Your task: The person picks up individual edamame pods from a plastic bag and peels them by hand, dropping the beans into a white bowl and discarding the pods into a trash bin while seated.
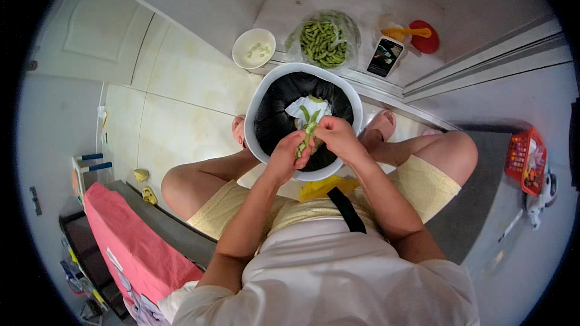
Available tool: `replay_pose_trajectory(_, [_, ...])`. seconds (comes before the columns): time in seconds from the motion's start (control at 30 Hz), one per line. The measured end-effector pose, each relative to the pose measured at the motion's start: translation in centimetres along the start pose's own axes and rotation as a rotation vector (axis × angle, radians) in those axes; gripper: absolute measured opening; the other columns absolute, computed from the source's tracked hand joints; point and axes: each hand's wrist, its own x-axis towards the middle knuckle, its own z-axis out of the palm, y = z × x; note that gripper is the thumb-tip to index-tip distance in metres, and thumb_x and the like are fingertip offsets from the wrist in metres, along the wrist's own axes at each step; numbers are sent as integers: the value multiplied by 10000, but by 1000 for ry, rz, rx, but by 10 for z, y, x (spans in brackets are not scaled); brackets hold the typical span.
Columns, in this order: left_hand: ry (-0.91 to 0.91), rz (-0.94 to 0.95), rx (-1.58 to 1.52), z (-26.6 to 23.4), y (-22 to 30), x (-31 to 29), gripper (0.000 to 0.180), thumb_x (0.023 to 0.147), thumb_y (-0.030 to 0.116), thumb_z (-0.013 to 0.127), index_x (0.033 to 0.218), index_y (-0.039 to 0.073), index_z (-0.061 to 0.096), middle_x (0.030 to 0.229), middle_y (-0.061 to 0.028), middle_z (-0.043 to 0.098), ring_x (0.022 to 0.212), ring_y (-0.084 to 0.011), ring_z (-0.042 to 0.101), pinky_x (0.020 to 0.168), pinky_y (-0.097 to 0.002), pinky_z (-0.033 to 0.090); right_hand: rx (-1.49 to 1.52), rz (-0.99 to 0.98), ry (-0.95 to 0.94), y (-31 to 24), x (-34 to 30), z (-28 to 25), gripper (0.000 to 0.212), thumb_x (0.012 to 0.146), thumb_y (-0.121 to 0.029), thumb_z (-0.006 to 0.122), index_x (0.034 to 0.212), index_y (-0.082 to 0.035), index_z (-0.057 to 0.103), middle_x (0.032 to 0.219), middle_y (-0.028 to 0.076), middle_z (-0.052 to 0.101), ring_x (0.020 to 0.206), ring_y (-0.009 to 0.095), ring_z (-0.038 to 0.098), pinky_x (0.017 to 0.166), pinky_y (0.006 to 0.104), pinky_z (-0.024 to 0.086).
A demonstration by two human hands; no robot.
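Both my hands meet over a white trash bin [270, 79] lined with a black bag, between my knees. My left hand [289, 156] is closed around green edamame pods [306, 143]. With fingertips pinched, my right hand [338, 139] grips the upper end of a pod beside it. Below them in the bin lie a crumpled white tissue [297, 108] and a few discarded pods [314, 99]. Past the bin stands a clear plastic bag [329, 39] full of edamame pods. Left of that bag, a white bowl [240, 54] holds several pale green beans.
A phone [385, 56], a yellow brush [396, 32] and a red round lid [425, 41] lie right of the bag, near a sliding-door track [483, 60]. Far right is a red basket [525, 160]. Pink cloth [130, 235] drapes at left; yellow slippers [148, 195] rest on the floor.
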Motion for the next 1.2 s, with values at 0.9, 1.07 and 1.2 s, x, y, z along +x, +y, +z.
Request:
replay_pose_trajectory(0.9, [11, 126, -102, -11, -3, 10, 116, 901, 191, 521, 892, 75, 512, 723, -21, 542, 519, -56, 395, 450, -186, 304, -135, -16, -205, -31, -18, -11, 245, 873, -260, 535, 825, -21, 550, 681, 67, 604, 566, 142, 542, 539, 298, 430])
replay_pose_trajectory(1.07, [-23, 136, -41, -6, 6, 5, 101, 884, 170, 546, 880, 71, 532, 728, -13, 548, 524, -42, 397, 448, -179, 295, -133, -131, -246, -24, -15, -17, 279, 860, -276, 550, 768, -15, 578, 667, 56, 594, 574, 118, 517, 534, 282, 419])
replay_pose_trajectory(1.2, [28, 153, 342, -5, 14, -1, 85, 855, 139, 588, 869, 73, 537, 734, 12, 539, 546, -24, 388, 465, -171, 289, -20, -43, -307, -26, -15, -20, 239, 856, -244, 536, 745, -36, 575, 609, 12, 523, 542, 88, 465, 490, 240, 374])
